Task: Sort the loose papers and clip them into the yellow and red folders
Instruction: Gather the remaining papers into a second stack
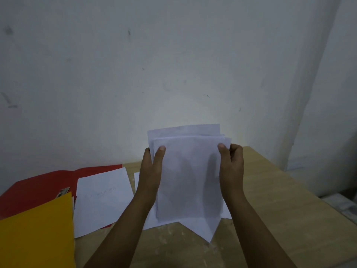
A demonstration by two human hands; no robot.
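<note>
Paper stack (190, 175) btwn both hands, upright.

Left hand (151, 167) and right hand (230, 165) grip a paper stack (190, 176) upright above the table (270, 200).

A plain room used as a makeshift desk space is suggested, whether in a home or an office cannot be told. A light wooden table (270, 190) is set against a bare, scuffed white wall (135, 64). Paperwork is spread on it: a red folder (38, 186) and a yellow folder (34, 235) at the left, loose white sheets (102, 200) beside them
</note>
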